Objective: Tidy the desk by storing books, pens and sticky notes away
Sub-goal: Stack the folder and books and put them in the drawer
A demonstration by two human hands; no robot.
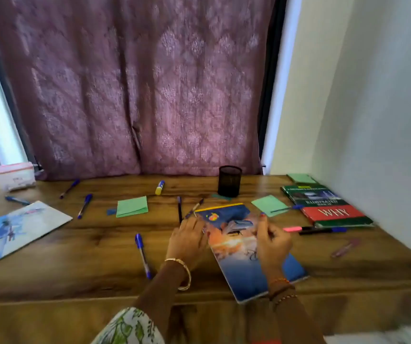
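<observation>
Both hands hold a flat, shiny book (242,247) at the desk's middle: left hand (187,240) presses its edge, right hand (272,242) grips it. Green square sticky notes (132,206) lie at ten o'clock, a round black cup (229,181) at twelve.

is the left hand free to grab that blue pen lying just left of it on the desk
Probably not at once. The left hand rests on the left edge of the book, which the right hand also holds. The blue pen lies uncovered on bare desk, so the path is open once the hand lets go.
</observation>
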